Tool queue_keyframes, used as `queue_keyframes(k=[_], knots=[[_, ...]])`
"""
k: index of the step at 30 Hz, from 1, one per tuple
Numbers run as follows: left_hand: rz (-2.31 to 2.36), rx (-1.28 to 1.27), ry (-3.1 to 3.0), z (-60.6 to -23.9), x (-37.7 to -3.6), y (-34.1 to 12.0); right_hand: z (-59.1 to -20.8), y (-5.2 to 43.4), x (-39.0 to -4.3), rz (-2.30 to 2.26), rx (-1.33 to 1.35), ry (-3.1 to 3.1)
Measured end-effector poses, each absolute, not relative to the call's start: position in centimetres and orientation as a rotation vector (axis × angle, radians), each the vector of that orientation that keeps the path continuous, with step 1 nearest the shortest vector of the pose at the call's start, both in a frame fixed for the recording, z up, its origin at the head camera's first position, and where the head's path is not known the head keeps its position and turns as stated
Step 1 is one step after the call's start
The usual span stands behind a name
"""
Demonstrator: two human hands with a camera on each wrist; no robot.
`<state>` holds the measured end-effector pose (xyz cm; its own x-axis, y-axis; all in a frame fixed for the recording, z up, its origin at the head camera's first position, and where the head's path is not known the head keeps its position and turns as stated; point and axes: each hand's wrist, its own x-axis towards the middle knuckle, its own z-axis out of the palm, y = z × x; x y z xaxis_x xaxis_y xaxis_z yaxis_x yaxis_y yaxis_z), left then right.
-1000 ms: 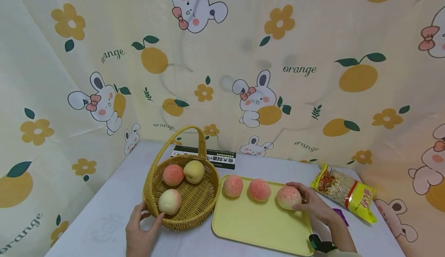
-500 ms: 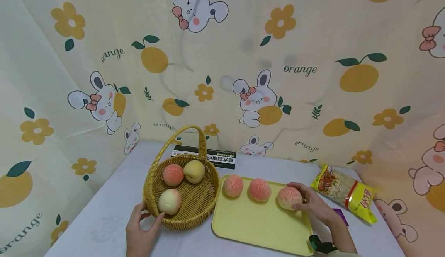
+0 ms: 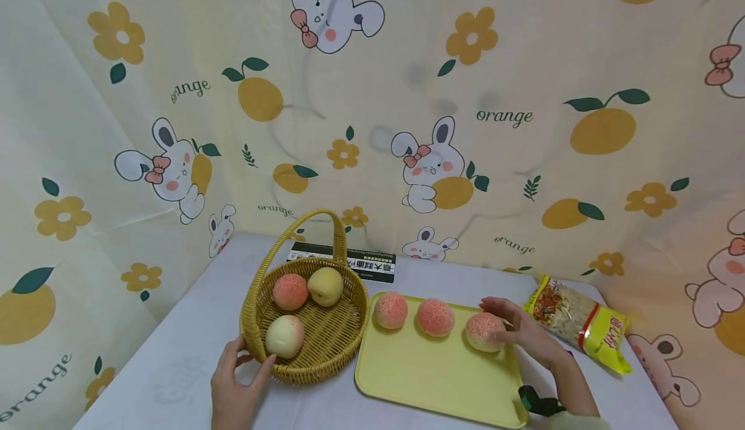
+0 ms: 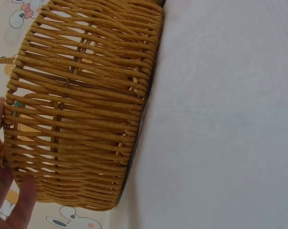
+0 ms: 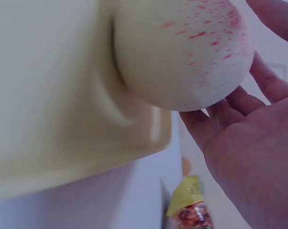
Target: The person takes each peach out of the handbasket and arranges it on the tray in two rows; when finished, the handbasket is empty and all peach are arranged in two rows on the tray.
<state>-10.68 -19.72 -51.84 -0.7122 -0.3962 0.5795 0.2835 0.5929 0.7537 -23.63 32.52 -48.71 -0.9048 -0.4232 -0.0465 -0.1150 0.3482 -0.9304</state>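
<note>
I see the rightmost peach [image 3: 480, 332] on the yellow tray [image 3: 433, 381], the right hand [image 3: 537, 341] around it with fingers loosely extended; only the right wrist camera shows me its pale side. The left hand [image 3: 235, 381] pinches the wicker basket [image 3: 314, 373] at its rim.

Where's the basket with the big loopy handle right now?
In the head view, the wicker basket stands left of centre on the table, just left of the yellow tray and in front of the black-and-white package.

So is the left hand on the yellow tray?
No, the left hand grips the wicker basket, which stands left of the yellow tray.
</note>
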Motion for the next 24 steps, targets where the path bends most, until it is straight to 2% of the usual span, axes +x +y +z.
queue_keyframes(k=[7,13,24], knots=[[-1.150,0.071,-2.057,-52.1,-10.7,-19.9,-47.6,32.0,-24.5,-1.680,-0.706,2.315],[-1.155,0.057,-2.047,-52.3,-10.7,-20.0,-46.3,30.1,-25.7,-1.667,-0.780,2.325],[-1.157,0.067,-2.057,-52.0,-10.6,-19.9,-43.9,21.6,-28.4,-1.593,-0.869,2.199]])
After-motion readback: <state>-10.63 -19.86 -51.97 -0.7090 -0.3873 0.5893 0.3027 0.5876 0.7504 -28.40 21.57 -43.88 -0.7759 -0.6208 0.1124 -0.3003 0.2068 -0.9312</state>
